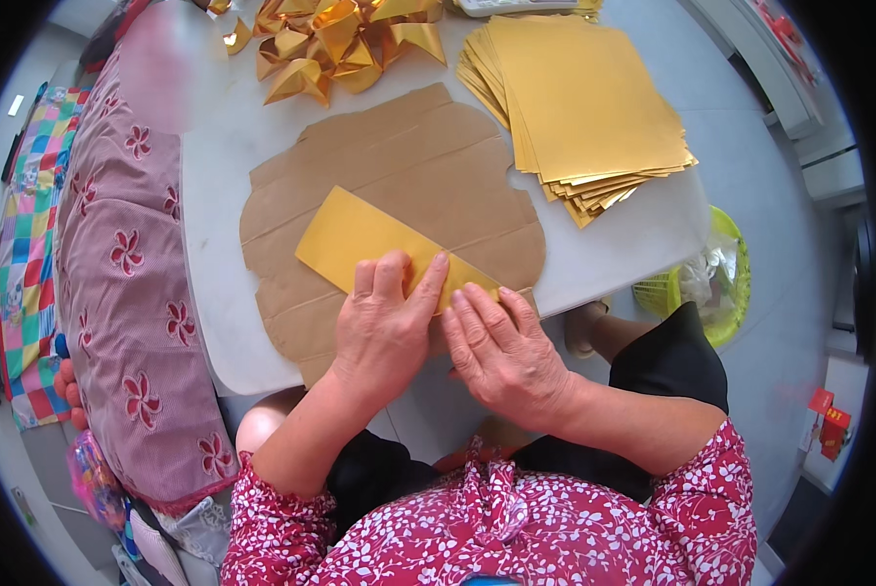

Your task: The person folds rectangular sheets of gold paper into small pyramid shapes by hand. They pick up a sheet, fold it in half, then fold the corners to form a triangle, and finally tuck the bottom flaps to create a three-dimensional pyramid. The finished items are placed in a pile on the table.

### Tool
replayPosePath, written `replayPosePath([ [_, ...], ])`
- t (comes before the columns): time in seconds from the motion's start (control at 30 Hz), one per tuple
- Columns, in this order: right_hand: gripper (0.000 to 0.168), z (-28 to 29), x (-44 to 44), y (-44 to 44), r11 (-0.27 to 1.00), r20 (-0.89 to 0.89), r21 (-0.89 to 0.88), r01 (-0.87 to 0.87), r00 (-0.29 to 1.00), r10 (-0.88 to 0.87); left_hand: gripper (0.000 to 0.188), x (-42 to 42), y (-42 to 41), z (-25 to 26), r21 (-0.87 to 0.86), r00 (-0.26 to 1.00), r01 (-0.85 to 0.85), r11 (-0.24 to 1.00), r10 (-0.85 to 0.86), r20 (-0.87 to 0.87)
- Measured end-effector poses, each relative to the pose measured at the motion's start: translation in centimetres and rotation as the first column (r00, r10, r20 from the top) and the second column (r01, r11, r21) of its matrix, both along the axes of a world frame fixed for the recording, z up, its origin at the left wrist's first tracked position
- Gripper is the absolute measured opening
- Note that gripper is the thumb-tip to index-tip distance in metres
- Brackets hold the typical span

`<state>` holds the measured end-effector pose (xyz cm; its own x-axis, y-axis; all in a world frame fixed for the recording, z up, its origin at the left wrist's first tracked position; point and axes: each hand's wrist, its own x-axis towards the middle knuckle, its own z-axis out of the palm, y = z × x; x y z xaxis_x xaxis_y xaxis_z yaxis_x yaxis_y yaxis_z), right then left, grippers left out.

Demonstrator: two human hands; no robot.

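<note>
A folded strip of golden paper (368, 234) lies aslant on a flattened piece of brown cardboard (408, 168). My left hand (386, 315) rests on the strip's lower middle, its fingers curled and the index fingertip pressed to the paper. At the strip's right end, my right hand (504, 351) lays its fingertips side by side on the near edge; its thumb is mostly hidden. A fanned stack of flat golden sheets (577, 95) is at the table's upper right. Folded golden paper shapes (342, 44) are heaped at the far side.
The white table (218, 293) has a rounded near corner at left. A sofa with a pink flowered cover (130, 308) stands along the left side. Right of the table, a yellow-green basket (734, 293) with a plastic liner is on the floor. A white object (515, 6) lies at the far edge.
</note>
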<state>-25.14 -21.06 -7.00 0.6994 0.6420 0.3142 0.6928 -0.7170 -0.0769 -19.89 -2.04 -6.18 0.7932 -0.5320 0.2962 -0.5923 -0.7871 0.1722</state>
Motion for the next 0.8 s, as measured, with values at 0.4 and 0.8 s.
replayPosePath([
  [0.4,0.071,1.8,-1.3,-2.1,0.977,-0.035,-0.094,0.189,0.981,-0.193,0.048,-0.1,-0.2,0.3,0.038,0.998,-0.045,0.998,0.047,-0.046],
  [0.8,0.1,0.6,1.4,0.1,1.0,-0.223,0.013,-0.014,0.975,0.016,0.046,-0.6,0.3,-0.5,-0.084,0.999,-0.037,0.996,0.039,0.013],
])
